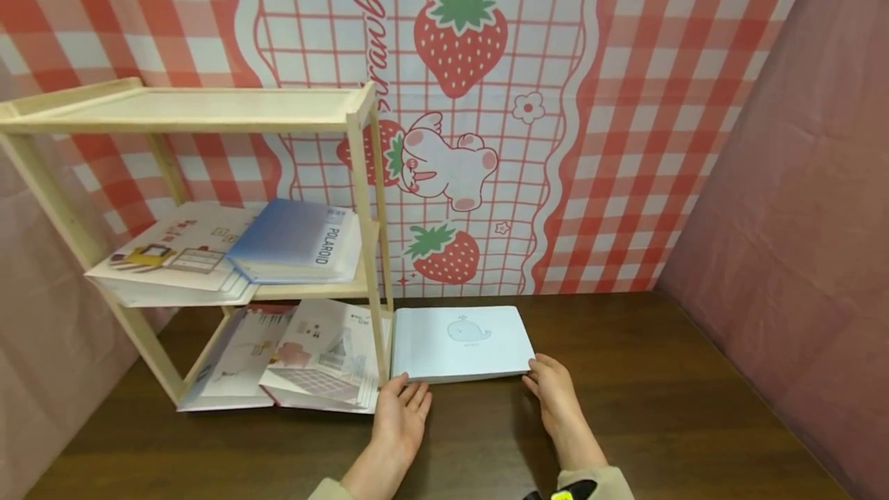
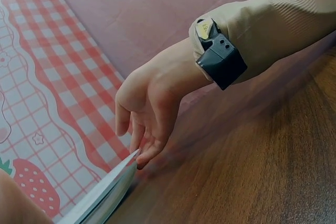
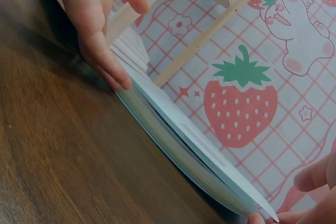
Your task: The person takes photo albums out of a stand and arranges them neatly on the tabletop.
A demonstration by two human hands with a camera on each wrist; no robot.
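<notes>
A white book [image 1: 461, 342] with a small whale drawing lies flat on the table, right of the wooden shelf [image 1: 190, 130]. Its near edge, seen in the right wrist view, shows a cover slightly spread from the pages [image 3: 184, 150]. At the book's near left corner, my left hand [image 1: 399, 419] touches the edge with fairly straight fingers; its thumb stands apart above, as the right wrist view shows. My right hand [image 1: 559, 400] pinches the near right corner between thumb and fingers. That corner also shows beside the right hand [image 2: 149, 103] in the left wrist view.
On the shelf's middle level lie a blue book marked POLAROID [image 1: 299, 241] and pale illustrated books [image 1: 184, 245]. More illustrated books [image 1: 326, 357] lean over one another at the bottom. A strawberry-print cloth [image 1: 461, 37] hangs behind, and a pink cloth [image 1: 799, 214] hangs at right.
</notes>
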